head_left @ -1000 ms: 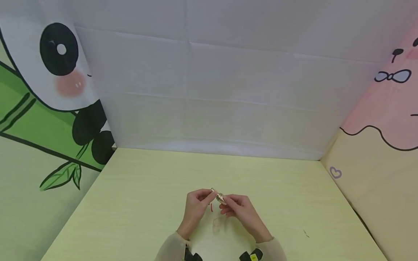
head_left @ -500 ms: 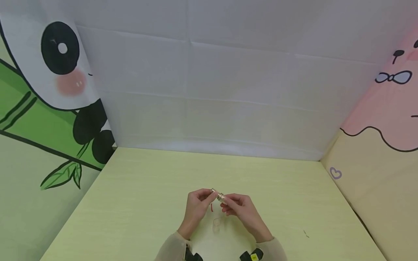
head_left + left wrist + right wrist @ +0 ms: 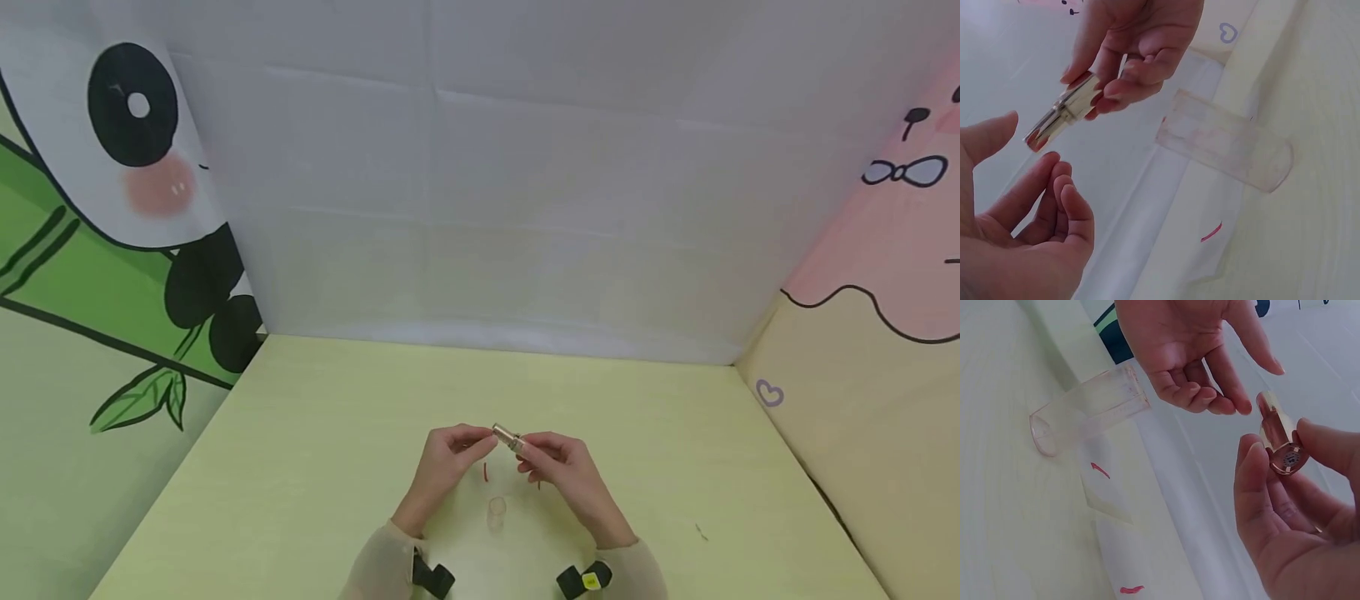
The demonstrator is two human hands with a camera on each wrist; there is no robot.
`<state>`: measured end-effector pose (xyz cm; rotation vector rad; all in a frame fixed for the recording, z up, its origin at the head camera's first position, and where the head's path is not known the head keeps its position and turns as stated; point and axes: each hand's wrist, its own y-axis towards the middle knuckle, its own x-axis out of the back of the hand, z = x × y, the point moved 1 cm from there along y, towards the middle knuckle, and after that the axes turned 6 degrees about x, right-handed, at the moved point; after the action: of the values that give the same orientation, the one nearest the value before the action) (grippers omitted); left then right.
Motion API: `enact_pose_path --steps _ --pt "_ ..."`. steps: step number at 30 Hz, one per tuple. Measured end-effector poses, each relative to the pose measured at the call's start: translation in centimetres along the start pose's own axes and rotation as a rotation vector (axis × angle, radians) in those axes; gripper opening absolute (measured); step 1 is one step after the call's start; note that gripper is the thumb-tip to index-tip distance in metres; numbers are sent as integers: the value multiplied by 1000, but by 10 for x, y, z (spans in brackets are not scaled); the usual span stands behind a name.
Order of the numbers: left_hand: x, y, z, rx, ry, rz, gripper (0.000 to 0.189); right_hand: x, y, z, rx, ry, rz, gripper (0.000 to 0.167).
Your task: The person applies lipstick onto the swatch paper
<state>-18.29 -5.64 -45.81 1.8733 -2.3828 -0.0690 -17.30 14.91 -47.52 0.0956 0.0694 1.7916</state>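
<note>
My right hand [image 3: 564,467] pinches a gold lipstick tube [image 3: 507,436] by its base, between thumb and fingers, above the table. The tube is tilted, its narrower end towards my left hand [image 3: 448,460]. In the left wrist view the thumb and fingers [image 3: 1025,203] of that hand are spread apart near the tube's narrow end, with a gap around it. A round label shows on the base of the lipstick tube [image 3: 1277,440] in the right wrist view. Below the hands stands a clear, pinkish, see-through cap [image 3: 497,514] on the table.
The pale yellow table [image 3: 337,417] has short red marks [image 3: 485,472] near the cap and a thin dark scratch-like mark [image 3: 701,532] at the right. A white sheet [image 3: 525,208] closes off the back, with printed cartoon panels [image 3: 862,250] at both sides.
My left fingers have come away from the lipstick tube, which they held at its narrow end. My right hand has moved slightly up and right with the tube. The cap stays put.
</note>
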Motion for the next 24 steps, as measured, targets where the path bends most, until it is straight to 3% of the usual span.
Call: enact_pose_path --steps 5,12,18,24 --pt "12 2 -5 27 -28 44 20 6 1 1 -16 17 -58 32" --pt "21 4 -1 65 -7 71 22 7 2 1 -26 18 -58 34" --pt "24 11 23 78 -3 212 28 7 2 2 -31 13 -51 33" --pt "23 12 31 69 101 342 40 10 0 2 -19 5 -29 33"
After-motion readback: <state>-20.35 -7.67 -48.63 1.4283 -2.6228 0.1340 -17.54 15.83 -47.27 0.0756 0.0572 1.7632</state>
